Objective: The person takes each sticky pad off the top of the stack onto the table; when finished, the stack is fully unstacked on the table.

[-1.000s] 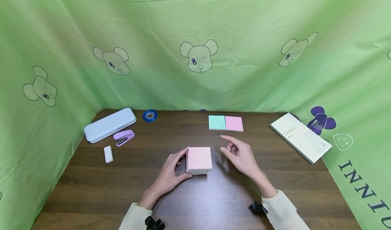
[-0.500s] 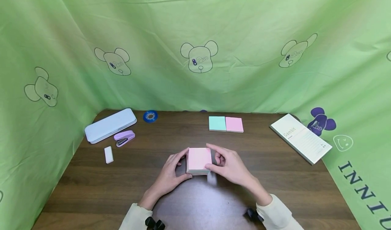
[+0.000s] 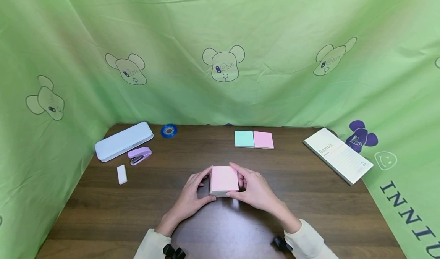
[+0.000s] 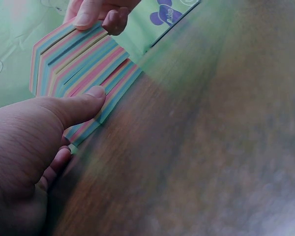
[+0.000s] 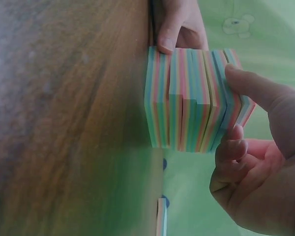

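so, my left hand point(image 3: 187, 198) and right hand point(image 3: 258, 192) are clamped on opposite sides of a stack of sticky notes point(image 3: 224, 178), thumbs on its near face and forefingers at its far edge. it stands on the wooden table point(image 3: 103, 220) before me, pink on top, its sides striped in teal, pink and yellow, the layers not quite flush. behind it, a teal pad point(image 3: 244, 139) and a pink pad point(image 3: 263, 140) lie edge to edge; to the left sits a purple stapler point(image 3: 140, 152).
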`<state>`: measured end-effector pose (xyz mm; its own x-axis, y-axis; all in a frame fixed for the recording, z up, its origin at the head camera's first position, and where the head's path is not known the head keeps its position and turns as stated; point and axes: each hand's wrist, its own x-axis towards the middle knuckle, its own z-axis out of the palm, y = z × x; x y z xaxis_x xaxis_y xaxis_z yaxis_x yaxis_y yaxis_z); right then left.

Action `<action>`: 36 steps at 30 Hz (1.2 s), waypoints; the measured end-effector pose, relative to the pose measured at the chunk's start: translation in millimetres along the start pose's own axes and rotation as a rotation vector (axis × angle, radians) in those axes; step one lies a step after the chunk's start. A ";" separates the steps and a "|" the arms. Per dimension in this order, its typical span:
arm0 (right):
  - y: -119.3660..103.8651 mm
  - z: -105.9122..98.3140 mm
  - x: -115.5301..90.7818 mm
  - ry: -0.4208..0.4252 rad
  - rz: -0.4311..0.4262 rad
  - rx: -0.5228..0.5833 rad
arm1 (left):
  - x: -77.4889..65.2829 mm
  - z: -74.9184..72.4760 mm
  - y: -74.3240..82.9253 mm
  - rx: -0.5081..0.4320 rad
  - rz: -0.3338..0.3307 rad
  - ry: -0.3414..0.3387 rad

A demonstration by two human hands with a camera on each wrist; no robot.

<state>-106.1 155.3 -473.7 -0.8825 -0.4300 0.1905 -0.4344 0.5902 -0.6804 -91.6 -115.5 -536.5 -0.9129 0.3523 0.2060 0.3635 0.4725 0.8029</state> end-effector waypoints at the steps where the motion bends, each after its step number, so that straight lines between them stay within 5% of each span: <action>1: -0.2 -0.1 0.6 0.002 -0.005 -0.002 | 0.1 0.0 -0.2 -0.001 0.003 0.001; 21: 5.7 -13.5 -0.6 0.047 0.004 0.141 | -0.4 1.7 -3.2 -0.003 0.005 0.009; 36: 64.1 -61.4 -4.9 0.182 0.161 0.129 | -0.7 2.5 -3.0 -0.003 -0.006 0.003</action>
<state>-140.6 237.2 -474.7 -0.9613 -0.2007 0.1887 -0.2696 0.5440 -0.7946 -91.6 -115.1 -540.4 -0.9156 0.3469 0.2033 0.3578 0.4723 0.8056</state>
